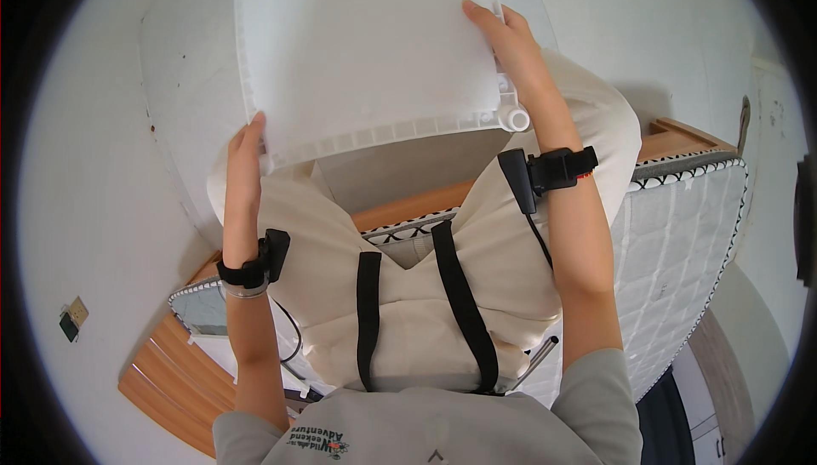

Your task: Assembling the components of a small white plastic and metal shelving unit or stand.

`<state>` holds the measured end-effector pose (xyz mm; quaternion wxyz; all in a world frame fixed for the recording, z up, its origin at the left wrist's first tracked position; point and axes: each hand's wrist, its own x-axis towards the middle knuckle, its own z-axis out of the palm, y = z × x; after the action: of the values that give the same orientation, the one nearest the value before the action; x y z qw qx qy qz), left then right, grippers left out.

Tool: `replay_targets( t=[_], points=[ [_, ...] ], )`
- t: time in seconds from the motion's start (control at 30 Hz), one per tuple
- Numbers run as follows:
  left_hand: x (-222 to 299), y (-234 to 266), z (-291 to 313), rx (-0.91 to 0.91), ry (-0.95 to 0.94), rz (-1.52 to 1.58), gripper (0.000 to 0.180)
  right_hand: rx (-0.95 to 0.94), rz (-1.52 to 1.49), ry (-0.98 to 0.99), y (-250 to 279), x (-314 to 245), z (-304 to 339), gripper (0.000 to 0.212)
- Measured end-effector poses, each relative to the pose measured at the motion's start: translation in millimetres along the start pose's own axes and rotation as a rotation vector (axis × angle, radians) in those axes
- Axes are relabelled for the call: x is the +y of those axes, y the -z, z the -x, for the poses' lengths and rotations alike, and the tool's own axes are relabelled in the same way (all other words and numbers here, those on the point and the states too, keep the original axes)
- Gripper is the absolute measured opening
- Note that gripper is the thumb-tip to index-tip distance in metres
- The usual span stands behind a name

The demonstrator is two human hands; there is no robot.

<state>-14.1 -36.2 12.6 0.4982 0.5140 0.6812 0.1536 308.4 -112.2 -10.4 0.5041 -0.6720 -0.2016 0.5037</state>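
A large white plastic panel (374, 48) with ribbed edges spans the top of the head view, above my knees. At its near right corner sticks out a short round tube end (513, 118). My left hand (247, 146) is closed on the panel's near left corner, fingers mostly hidden at its edge. Farther up, my right hand (515, 44) grips the right edge, thumb on top and the other fingers partly behind it. The panel's far end runs out of view.
I sit on a bed with a quilted grey mattress cover (672, 252) and wooden frame (400, 204). A slatted wooden headboard (183, 380) is at lower left, beside a wall with a socket (77, 312). Black devices with cables are strapped to both forearms.
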Motion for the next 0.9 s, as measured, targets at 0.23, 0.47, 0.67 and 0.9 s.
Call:
replay_targets(
  t=[0.23, 0.47, 0.67, 0.9],
  points=[
    [13.9, -2.2, 12.1, -0.039, 0.084, 0.193, 0.045, 0.013, 0.038, 0.015, -1.8, 2.9, -4.0, 0.039],
    [-18.7, 32.2, -28.5, -0.180, 0.267, 0.278, 0.042, 0.014, 0.098, 0.025, 0.0, 3.1, -6.4, 0.039],
    [-45.7, 32.3, -28.0, -0.363, -0.250, -0.222, 0.035, 0.002, 0.018, 0.014, -1.3, 3.0, -5.0, 0.044],
    [-65.4, 28.4, 10.2, -0.466, -0.191, -0.256, 0.035, -0.025, 0.067, -0.036, 2.2, 11.9, -10.1, 0.049]
  ],
)
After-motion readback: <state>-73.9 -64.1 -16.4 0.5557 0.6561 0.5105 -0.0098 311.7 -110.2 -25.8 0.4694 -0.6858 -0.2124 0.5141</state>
